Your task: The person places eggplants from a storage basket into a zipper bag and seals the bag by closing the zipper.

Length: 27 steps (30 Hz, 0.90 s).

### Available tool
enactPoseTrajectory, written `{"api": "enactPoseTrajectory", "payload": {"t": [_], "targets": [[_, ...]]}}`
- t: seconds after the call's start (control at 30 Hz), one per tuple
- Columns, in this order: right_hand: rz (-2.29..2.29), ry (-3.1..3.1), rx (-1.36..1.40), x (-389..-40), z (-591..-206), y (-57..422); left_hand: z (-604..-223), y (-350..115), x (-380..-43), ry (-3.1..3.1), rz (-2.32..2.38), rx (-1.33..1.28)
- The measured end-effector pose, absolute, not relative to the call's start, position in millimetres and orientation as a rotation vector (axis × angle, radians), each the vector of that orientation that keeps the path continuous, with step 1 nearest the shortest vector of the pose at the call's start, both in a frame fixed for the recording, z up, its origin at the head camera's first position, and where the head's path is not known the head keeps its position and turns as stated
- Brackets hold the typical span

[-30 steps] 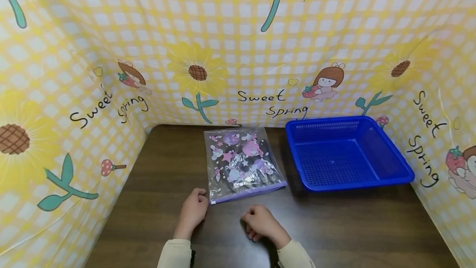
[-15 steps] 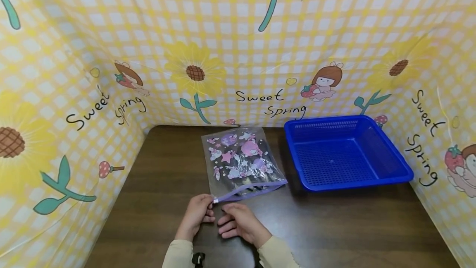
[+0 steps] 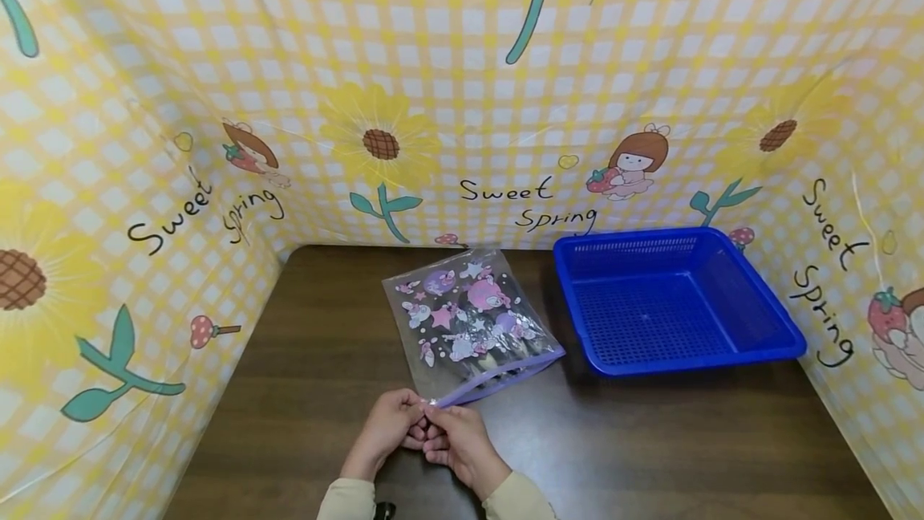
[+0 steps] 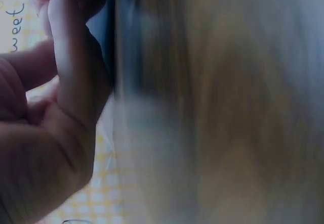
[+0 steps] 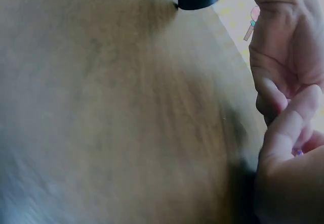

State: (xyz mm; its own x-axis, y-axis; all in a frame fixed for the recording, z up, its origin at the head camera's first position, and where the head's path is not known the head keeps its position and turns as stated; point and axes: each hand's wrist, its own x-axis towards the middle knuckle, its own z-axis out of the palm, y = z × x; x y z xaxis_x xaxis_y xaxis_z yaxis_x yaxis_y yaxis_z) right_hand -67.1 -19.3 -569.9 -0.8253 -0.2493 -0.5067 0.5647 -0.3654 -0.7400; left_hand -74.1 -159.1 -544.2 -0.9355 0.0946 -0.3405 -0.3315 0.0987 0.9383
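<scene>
A clear zip bag (image 3: 462, 319) printed with pink and purple cartoon figures lies on the table, its purple zip edge toward me. The edge bows apart, leaving a gap at the mouth. At the near left corner, my left hand (image 3: 393, 428) pinches the bag by the slider end. Right beside it, my right hand (image 3: 465, 440) pinches the same corner, thumb on top. The fingertips of both hands meet there and hide most of the slider. In the left wrist view the left hand (image 4: 55, 102) shows curled fingers; the right wrist view shows both hands close together.
A blue plastic basket (image 3: 678, 311) with a perforated bottom stands to the right of the bag. The brown wooden table (image 3: 310, 327) is enclosed by a yellow checked cloth (image 3: 491, 119) at the back and sides.
Both hands have come together at the bag's near left corner; the left took hold first, then the right. The bag has turned slightly, that corner drawn toward me, and its mouth has parted.
</scene>
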Motion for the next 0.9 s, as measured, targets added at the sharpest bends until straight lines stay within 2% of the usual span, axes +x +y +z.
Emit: {"api": "enactPoseTrajectory", "payload": {"t": [0.2,0.57,0.9], "targets": [[-2.296,1.361,0.509,-63.7,-569.7,-22.9,-543.5,-148.6,-73.1,2.277,1.756,-0.254],[-2.381,1.379,0.643,-71.9,-566.6,-8.3,-548.8,-153.1,-71.5,2.114,1.786,-0.242],[-2.279,1.364,0.559,-79.7,-565.4,14.0,-545.4,-147.3,-74.4,1.934,1.909,-0.316]]}}
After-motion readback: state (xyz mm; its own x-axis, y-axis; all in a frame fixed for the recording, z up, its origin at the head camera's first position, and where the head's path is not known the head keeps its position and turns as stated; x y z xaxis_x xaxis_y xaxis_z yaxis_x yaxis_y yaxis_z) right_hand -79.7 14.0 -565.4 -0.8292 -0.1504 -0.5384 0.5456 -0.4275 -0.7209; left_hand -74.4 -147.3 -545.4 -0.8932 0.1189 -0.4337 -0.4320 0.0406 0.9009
